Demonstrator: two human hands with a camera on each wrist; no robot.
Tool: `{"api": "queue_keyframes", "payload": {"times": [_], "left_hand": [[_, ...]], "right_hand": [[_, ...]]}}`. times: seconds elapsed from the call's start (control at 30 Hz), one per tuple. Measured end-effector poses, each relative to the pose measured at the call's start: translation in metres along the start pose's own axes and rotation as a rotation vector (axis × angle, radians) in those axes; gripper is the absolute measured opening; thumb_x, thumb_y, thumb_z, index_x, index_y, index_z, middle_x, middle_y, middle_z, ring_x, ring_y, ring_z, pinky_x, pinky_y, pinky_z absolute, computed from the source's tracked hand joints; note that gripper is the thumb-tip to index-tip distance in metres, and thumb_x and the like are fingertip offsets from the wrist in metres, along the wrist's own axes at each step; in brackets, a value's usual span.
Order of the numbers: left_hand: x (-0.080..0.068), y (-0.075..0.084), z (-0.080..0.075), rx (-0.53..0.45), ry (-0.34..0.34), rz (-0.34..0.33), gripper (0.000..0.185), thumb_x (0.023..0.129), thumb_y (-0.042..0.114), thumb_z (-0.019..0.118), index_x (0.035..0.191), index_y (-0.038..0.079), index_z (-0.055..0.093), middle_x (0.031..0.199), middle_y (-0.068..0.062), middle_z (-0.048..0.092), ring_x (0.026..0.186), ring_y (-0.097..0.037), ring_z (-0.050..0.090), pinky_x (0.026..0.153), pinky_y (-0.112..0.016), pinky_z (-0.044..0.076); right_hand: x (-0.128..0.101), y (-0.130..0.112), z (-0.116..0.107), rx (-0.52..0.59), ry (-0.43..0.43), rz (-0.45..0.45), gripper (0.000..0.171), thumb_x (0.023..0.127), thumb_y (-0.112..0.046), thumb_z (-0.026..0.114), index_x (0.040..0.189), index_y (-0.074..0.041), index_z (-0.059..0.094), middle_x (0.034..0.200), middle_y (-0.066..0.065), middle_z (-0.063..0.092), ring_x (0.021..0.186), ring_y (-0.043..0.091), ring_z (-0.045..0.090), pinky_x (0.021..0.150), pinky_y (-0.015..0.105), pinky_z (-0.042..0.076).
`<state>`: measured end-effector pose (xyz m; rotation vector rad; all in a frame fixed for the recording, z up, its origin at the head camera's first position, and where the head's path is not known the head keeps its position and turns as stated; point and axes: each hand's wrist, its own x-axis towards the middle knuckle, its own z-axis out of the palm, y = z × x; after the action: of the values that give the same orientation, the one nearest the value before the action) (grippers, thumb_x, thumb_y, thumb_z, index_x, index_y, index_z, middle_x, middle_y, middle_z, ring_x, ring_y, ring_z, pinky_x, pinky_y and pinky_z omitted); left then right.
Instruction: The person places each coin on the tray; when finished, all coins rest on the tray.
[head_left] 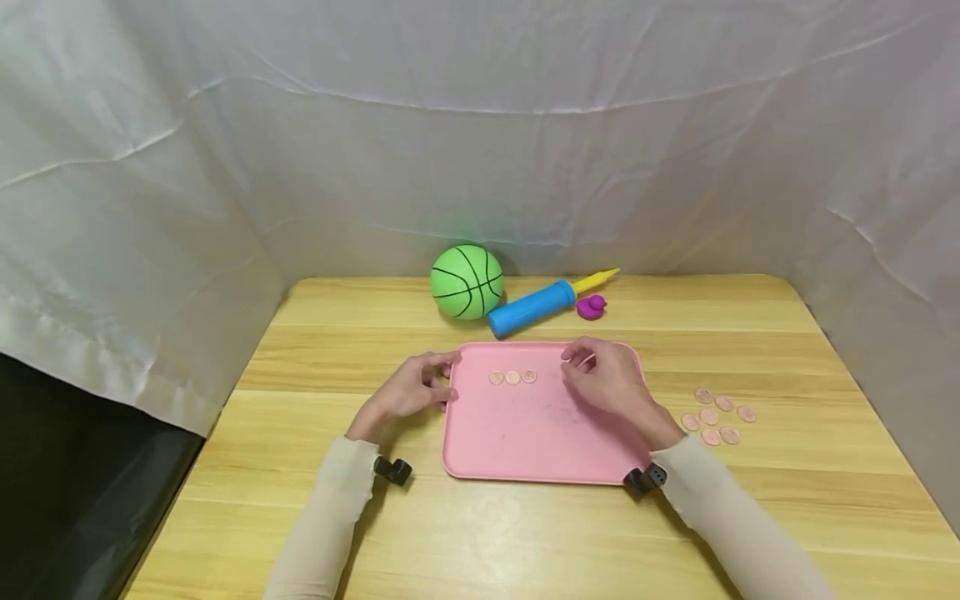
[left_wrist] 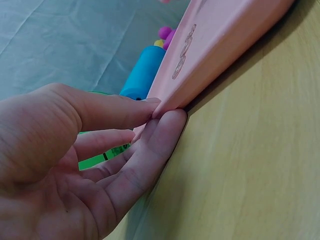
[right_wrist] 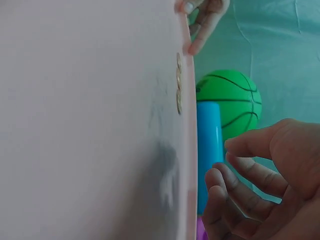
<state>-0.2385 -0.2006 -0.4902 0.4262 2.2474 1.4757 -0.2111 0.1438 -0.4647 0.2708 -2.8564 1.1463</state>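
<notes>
A pink tray point(head_left: 525, 433) lies in the middle of the wooden table, with three copper coins point(head_left: 512, 377) in a row near its far edge. My left hand point(head_left: 444, 379) is at the tray's left rim. In the left wrist view, the left hand point(left_wrist: 156, 112) pinches the tray point(left_wrist: 220, 45) at its edge between thumb and forefinger. My right hand point(head_left: 572, 367) hovers over the tray's far right part. Its fingers point(right_wrist: 220, 180) are loosely curled and nothing shows in them. Several more coins point(head_left: 716, 414) lie on the table right of the tray.
Behind the tray sit a green ball point(head_left: 467, 282), a blue pump point(head_left: 531, 309) with a yellow nozzle, and a small purple toy point(head_left: 591, 307). White cloth walls close in the back and both sides. The table point(head_left: 525, 542) drops off at the left into a dark gap.
</notes>
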Motion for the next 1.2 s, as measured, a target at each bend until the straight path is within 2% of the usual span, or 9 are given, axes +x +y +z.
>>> {"api": "queue_keyframes", "payload": {"times": [0.43, 0.9, 1.1, 1.2], "left_hand": [[-0.003, 0.002, 0.001, 0.004, 0.005, -0.01, 0.072, 0.089, -0.004, 0.072, 0.154, 0.005, 0.044, 0.126, -0.022, 0.054, 0.082, -0.019, 0.065, 0.073, -0.035, 0.069], [-0.002, 0.002, 0.001, 0.01, 0.006, -0.007, 0.071, 0.089, -0.004, 0.072, 0.154, 0.005, 0.045, 0.126, -0.022, 0.054, 0.081, -0.02, 0.065, 0.073, -0.035, 0.069], [-0.002, 0.002, 0.001, 0.009, 0.004, -0.008, 0.071, 0.089, -0.005, 0.072, 0.154, 0.005, 0.045, 0.125, -0.022, 0.054, 0.081, -0.02, 0.065, 0.072, -0.036, 0.069], [-0.001, 0.002, 0.001, 0.008, 0.003, -0.005, 0.071, 0.089, -0.005, 0.071, 0.154, 0.005, 0.045, 0.124, -0.022, 0.054, 0.08, -0.02, 0.065, 0.072, -0.036, 0.069]], "right_hand": [[-0.012, 0.029, -0.037, -0.007, 0.043, 0.141, 0.016, 0.096, -0.022, 0.068, 0.107, -0.012, 0.071, 0.098, 0.009, 0.072, 0.089, 0.024, 0.065, 0.075, 0.026, 0.055], [-0.033, 0.063, -0.072, -0.137, 0.106, 0.106, 0.007, 0.094, -0.02, 0.068, 0.096, -0.014, 0.071, 0.085, 0.006, 0.068, 0.075, 0.019, 0.06, 0.06, 0.021, 0.048], [-0.042, 0.075, -0.084, -0.216, 0.162, 0.099, 0.011, 0.094, -0.022, 0.069, 0.097, -0.012, 0.072, 0.09, 0.009, 0.071, 0.079, 0.021, 0.064, 0.064, 0.023, 0.047], [-0.046, 0.082, -0.09, -0.245, 0.149, 0.123, 0.016, 0.094, -0.025, 0.071, 0.1, -0.011, 0.073, 0.093, 0.01, 0.072, 0.082, 0.024, 0.066, 0.065, 0.025, 0.048]]}}
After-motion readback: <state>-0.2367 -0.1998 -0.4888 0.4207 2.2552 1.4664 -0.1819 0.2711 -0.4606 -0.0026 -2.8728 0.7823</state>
